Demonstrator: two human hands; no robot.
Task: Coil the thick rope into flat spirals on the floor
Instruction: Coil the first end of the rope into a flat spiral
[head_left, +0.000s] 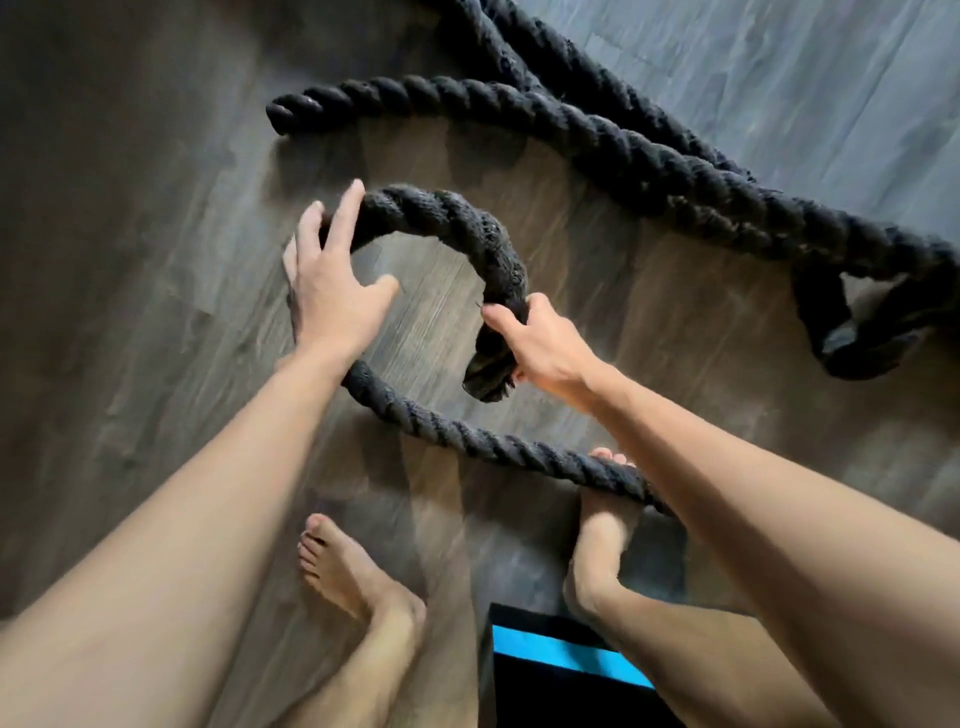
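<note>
A thick black twisted rope (597, 135) lies in long loose strands across the wooden floor (130, 234). Near me one end of it is bent into a single open loop (457, 218). My right hand (540, 345) grips the rope's frayed end at the loop's right side. My left hand (324, 280) rests on the loop's left side, fingers spread over the rope, not closed around it. From under my left wrist the rope runs down and right across the toes of my right foot (602, 525).
My bare left foot (343, 566) stands on the floor below the loop. A black object with a blue stripe (561, 660) lies at the bottom edge. More rope folds back on itself at the right edge (857, 332). Bare floor lies to the left.
</note>
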